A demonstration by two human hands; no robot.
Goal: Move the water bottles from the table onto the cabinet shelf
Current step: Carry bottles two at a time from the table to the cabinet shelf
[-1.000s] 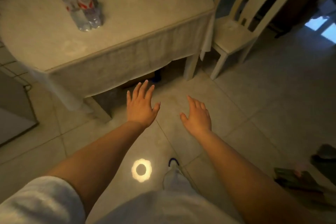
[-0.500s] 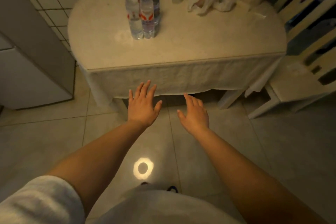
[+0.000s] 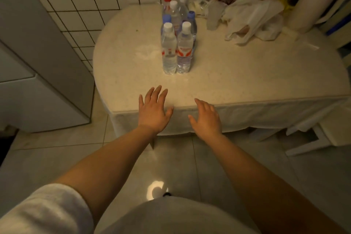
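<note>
You stand at the near edge of the table [image 3: 237,81], about to reach; judging by this, no bottle is lifted yet and the cabinet shelf is out of view. The bottles [image 3: 176,43] cluster upright at the table's centre-left. Your left hand [image 3: 152,112] and right hand [image 3: 206,118] hover spread and empty; next, close each round a near bottle.

Bare forearms run from the lower corners toward frame centre. A short white sleeve [image 3: 45,213] (soft, thick-looking fabric) covers the left upper arm; pale grey garment [image 3: 171,216] at bottom centre.
</note>
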